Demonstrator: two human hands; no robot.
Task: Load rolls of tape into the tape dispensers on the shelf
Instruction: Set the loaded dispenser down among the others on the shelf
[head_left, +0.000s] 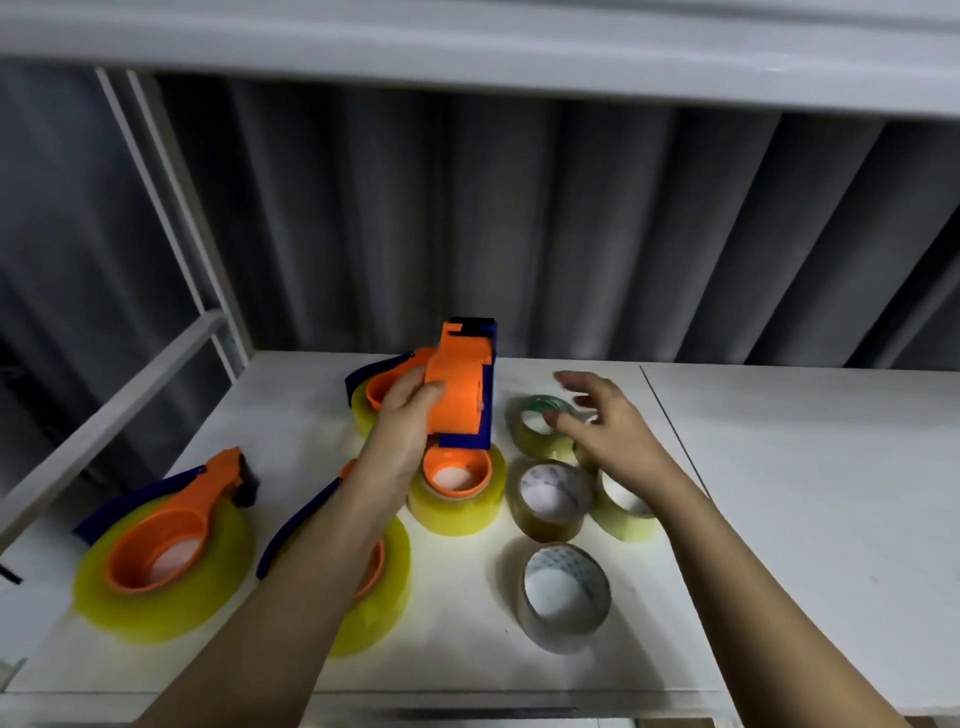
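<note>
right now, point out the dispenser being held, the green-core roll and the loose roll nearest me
held dispenser (457, 395), head view, on its orange side plate
green-core roll (535, 434), head view, on its near outer wall
nearest loose roll (563, 623), head view, on its clear front wall

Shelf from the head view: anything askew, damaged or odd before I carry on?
Nothing stands out. The loose rolls lie flat beside the loaded dispensers on the shelf. The left hand holds an empty dispenser upright; the right hand hovers open.
</note>
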